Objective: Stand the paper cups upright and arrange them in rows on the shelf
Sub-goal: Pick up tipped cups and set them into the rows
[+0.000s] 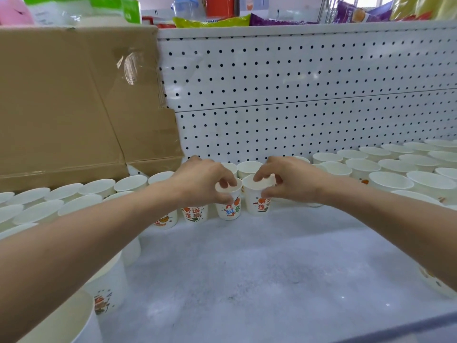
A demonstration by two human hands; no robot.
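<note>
Many cups done: upright paper cups fill the shelf (247, 268) in rows on both sides of the two cups in hand, running toward the cardboard box (74, 107) on one side and along the pegboard (296, 82) on the other.
Left hand (202, 179): fingers closed round the rim of the fruit-print cup (228, 206), which stands upright on the shelf.
Right hand (289, 179): fingertips pinching the rim of the neighbour cup (258, 201), also upright, just beside the fruit-print cup.
Step in hand: by my reading, both cups are being set into the front line of the middle rows.
Gap: nearer the camera than the fruit-print cup, the shelf floor lies bare between the two filled sides.
Left to do: I judge the job well past half; the bare middle wants more rows.
Toppled cups: none visible; cups at the frame edges are cut off, so I cannot tell.
</note>
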